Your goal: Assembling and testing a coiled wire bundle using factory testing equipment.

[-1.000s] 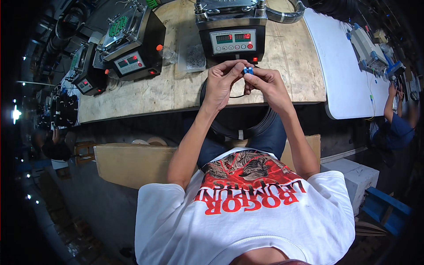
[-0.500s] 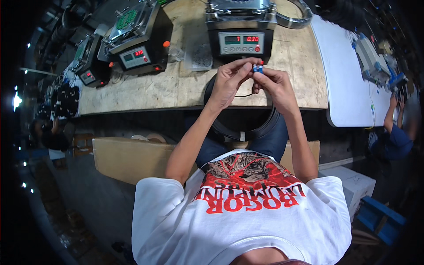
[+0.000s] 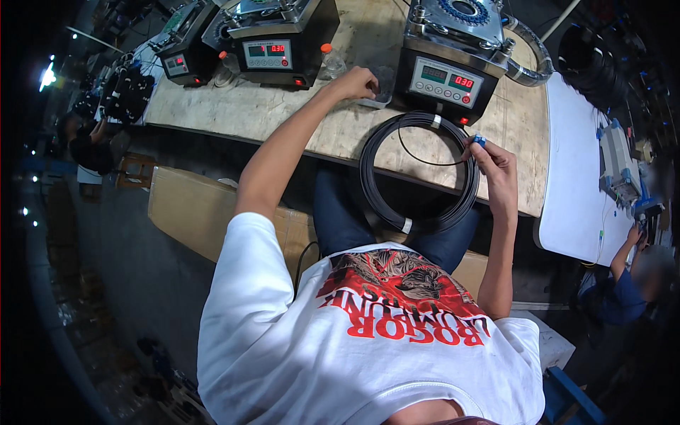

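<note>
My left hand (image 3: 352, 83) reaches over a small clear tray (image 3: 373, 101) of small parts, its fingers curled down at the rim. Whatever its fingertips pinch, if anything, is hidden. Between the thumb and fingers of my right hand (image 3: 498, 167) is a small blue connector (image 3: 479, 140), raised near the front of the nearest machine. A coil of black cable (image 3: 369, 170) leans across the table's front edge above my lap, bound with pale ties. One thin loose strand of it runs inside the ring toward my right hand.
A black machine (image 3: 446, 83) with a lit red display stands just beyond the coil. Two similar machines (image 3: 273, 58) (image 3: 183, 62) line the wooden table (image 3: 297, 113) to the left, with orange-capped bottles (image 3: 331, 65) between. Rightward, a white table (image 3: 577, 191) adjoins; a co-worker (image 3: 620, 290) sits there.
My hands, together at the connector before, have parted. The left went out to the tray; the right moved right with the connector. The view has turned, showing more of the coil.
</note>
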`<state>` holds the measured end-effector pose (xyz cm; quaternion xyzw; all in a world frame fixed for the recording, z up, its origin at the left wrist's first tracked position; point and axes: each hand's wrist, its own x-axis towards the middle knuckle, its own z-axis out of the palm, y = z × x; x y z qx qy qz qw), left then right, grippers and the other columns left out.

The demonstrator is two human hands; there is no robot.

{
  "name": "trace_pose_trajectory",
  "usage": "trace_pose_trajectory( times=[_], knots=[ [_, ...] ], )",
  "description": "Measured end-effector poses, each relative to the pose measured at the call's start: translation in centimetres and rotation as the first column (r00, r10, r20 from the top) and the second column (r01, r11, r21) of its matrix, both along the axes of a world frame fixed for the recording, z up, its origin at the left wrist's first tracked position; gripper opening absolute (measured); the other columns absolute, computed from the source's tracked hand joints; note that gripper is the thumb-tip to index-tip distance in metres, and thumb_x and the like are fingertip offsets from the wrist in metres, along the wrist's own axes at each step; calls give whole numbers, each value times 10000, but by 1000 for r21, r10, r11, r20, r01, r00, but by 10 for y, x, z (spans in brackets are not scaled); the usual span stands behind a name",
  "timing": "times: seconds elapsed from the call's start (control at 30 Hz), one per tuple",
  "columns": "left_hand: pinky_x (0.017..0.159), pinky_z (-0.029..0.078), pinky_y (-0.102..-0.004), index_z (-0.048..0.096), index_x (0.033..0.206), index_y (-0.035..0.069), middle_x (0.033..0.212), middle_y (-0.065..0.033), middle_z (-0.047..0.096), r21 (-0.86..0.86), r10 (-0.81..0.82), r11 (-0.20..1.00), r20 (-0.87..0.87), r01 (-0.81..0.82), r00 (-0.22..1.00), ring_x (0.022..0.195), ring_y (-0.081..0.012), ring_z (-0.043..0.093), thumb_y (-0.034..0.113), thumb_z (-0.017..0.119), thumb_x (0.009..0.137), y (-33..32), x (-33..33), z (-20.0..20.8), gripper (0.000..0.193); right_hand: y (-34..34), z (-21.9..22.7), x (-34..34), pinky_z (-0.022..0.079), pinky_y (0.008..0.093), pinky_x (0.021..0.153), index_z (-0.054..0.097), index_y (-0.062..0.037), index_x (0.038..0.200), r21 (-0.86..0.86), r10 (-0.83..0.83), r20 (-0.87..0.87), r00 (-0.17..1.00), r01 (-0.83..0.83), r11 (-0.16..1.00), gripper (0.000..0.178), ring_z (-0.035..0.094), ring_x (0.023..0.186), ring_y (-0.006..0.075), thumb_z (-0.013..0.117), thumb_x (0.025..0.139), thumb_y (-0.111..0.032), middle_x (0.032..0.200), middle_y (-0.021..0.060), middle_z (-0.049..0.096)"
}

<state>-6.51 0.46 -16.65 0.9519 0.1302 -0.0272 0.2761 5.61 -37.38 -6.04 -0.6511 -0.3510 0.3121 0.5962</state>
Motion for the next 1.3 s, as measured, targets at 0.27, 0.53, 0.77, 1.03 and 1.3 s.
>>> trace_pose_trajectory(
  times=[0.27,0.53,0.77,1.03,1.3],
  knots=[
    [818,559,-450,703,1006,-8,982,-224,712,164,65,985,-65,-54,996,1003,-382,678,54,773,723,8,30,-49,298,-1,-2,-2,399,216,521,710,35,1075,-19,-12,-150,989,9,1000,241,522,579,45,634,989,-177,785,18,652],
    [731,556,-452,703,893,-41,871,-260,690,151,-21,988,33,16,999,896,-396,698,-27,712,716,11,30,-37,178,0,-3,0,413,214,529,705,43,1070,13,13,-203,979,-11,1000,240,529,584,55,636,986,-170,780,33,646],
    [695,538,-410,707,933,-51,865,-263,679,20,19,1000,45,-20,999,814,-370,705,13,737,709,9,21,-22,235,1,-1,-4,414,216,524,712,43,1047,9,2,-189,982,0,1000,233,521,573,56,633,986,-168,770,37,644],
    [655,544,-310,713,919,-68,758,-168,718,-272,215,948,163,-166,963,706,-177,703,27,716,822,-2,6,-8,136,-2,-3,-2,417,218,537,719,42,1044,30,-14,-197,980,20,999,235,528,586,58,634,984,-169,758,34,642],
    [819,552,-263,668,1133,-65,1002,-129,736,-816,532,568,262,-110,805,903,-152,701,106,683,945,-68,-21,55,255,0,-2,-4,410,213,561,698,69,1069,20,7,-210,978,-3,1000,238,533,607,68,627,984,-142,747,20,627]
  ],
)
